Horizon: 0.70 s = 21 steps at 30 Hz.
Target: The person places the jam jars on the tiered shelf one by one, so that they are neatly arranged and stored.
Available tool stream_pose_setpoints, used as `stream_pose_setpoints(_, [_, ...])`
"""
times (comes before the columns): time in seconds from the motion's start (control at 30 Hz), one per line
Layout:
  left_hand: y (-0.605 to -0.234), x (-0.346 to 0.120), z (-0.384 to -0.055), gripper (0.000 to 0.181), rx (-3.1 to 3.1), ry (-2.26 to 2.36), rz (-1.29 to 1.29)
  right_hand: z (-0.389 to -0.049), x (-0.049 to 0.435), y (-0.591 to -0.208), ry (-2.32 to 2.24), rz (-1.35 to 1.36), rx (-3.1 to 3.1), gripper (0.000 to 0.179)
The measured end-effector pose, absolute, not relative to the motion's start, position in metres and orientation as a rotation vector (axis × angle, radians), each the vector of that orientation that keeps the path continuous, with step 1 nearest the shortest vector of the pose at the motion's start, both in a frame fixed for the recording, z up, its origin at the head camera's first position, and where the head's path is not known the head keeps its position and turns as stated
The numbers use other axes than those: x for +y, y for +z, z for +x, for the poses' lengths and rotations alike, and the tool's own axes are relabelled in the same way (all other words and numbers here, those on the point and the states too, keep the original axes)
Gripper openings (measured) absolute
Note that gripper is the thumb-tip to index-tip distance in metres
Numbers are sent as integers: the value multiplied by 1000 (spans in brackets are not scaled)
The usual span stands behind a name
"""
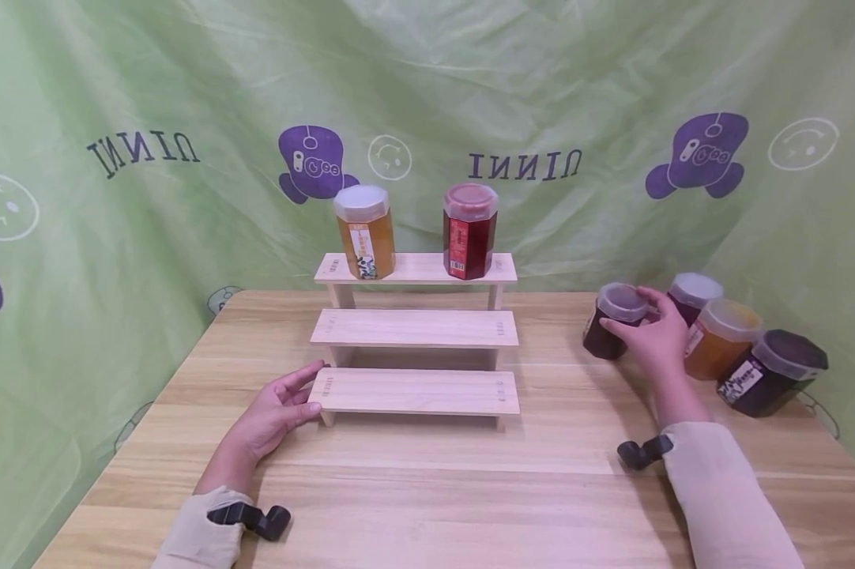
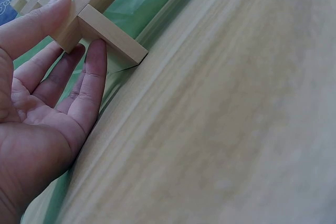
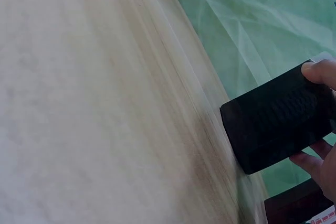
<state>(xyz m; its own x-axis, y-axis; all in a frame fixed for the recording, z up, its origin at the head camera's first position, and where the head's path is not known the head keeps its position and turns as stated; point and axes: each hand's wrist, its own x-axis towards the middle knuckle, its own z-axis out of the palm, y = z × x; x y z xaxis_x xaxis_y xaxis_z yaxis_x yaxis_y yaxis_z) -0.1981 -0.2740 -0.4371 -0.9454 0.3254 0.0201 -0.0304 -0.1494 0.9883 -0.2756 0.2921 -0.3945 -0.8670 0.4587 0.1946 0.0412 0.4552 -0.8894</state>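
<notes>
And here the dark jar (image 1: 604, 333) is pinched by the right hand (image 1: 657, 340), thumb on one side, fingers on the other, well to the right of the rack (image 1: 413, 328); whether it is touching the bench (image 1: 427, 506) cannot be told. The rack's lowest step is gripped at its left end by the left hand (image 1: 273, 412). On the rack's top step, a yellow jar (image 1: 379, 245) and red jar (image 1: 479, 241) are stood apart; farther right of the rack, three jars (image 1: 721, 348) are grouped.
</notes>
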Motion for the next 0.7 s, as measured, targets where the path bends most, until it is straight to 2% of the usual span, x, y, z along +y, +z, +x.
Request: stream_pose_setpoints(0.7, [-438, -275, -198, 78, 1863, 2201, 375, -260, 280, -393, 1404, -356, -2345, 93])
